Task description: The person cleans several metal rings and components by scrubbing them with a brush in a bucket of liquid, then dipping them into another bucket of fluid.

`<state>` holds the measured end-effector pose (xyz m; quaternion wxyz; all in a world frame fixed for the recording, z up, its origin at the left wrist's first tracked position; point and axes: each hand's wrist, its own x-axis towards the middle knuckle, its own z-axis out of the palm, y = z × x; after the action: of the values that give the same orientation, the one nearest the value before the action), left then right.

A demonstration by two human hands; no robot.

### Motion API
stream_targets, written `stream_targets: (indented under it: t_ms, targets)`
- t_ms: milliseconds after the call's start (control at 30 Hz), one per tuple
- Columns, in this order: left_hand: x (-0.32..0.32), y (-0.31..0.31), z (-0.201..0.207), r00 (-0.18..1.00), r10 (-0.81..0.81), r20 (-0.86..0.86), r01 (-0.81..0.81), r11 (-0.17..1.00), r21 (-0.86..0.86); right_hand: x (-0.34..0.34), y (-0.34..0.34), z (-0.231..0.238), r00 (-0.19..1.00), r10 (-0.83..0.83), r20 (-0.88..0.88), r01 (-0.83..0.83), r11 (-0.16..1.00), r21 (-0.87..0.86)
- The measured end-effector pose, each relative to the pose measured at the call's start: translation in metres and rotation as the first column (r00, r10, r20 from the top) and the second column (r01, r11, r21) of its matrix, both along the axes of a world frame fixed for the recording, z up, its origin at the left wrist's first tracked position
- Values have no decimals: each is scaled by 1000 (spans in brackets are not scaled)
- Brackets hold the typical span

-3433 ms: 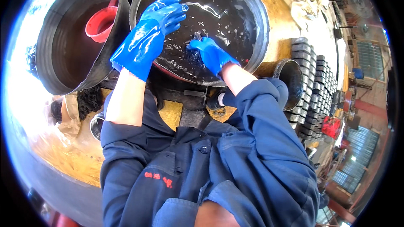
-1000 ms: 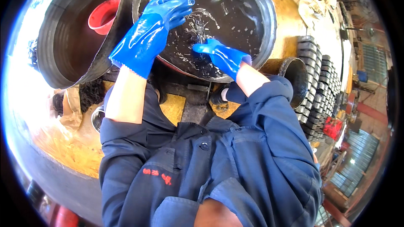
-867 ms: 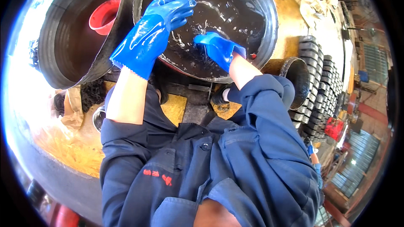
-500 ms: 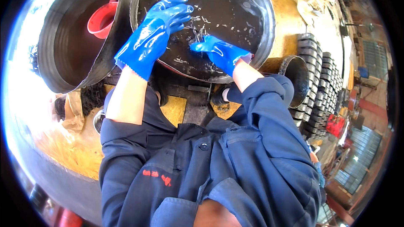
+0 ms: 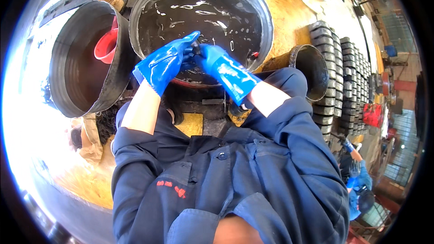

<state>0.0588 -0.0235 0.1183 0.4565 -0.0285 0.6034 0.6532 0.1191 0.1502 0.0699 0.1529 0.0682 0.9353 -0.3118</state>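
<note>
Both my hands wear shiny blue rubber gloves and meet above the near side of a round metal tub [image 5: 267, 31] of dark liquid. My left hand [image 5: 169, 63] is closed from the left against a small dark piece [image 5: 195, 48], which shows only between the gloves. From the right, my right hand [image 5: 221, 65] is closed on the same piece. Fingers hide most of it, so its exact kind cannot be made out. Bright ripples and reflections lie on the liquid, and a small red spot shows near its right rim.
Left of the tub stands a metal drum [image 5: 61, 77] with brownish liquid and a red scoop [image 5: 106, 47]. An open dark bucket [image 5: 312, 70] lies tilted by my right knee. Stacked black blocks [image 5: 323, 77] stand beyond it. Another person [image 5: 359, 185] works at far right.
My left hand was spread open above the liquid; it has come down to meet my right hand at the dark piece. Splashing has settled, and the view has shifted. Another person now shows at right.
</note>
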Motion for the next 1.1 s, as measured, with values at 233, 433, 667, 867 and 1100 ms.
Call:
stream_targets:
  t_ms: [233,433,667,867,1100]
  targets:
    - [15,21,-43,537,-162,-828,144,985,-99,-4,-11,-18,978,205,36,-203,898,389]
    - [-11,11,-57,957,230,-174,-213,971,109,-8,62,34,968,235,-87,-210,949,234]
    - [-44,-5,-58,957,272,98,-282,804,524,14,159,9,939,173,298,-313,788,530]
    - [-48,15,-23,961,276,9,-240,817,525,1,160,-9,745,195,638,-614,575,541]
    - [-66,-1,-39,959,280,39,-263,836,482,-26,175,-14,817,333,472,-486,838,250]
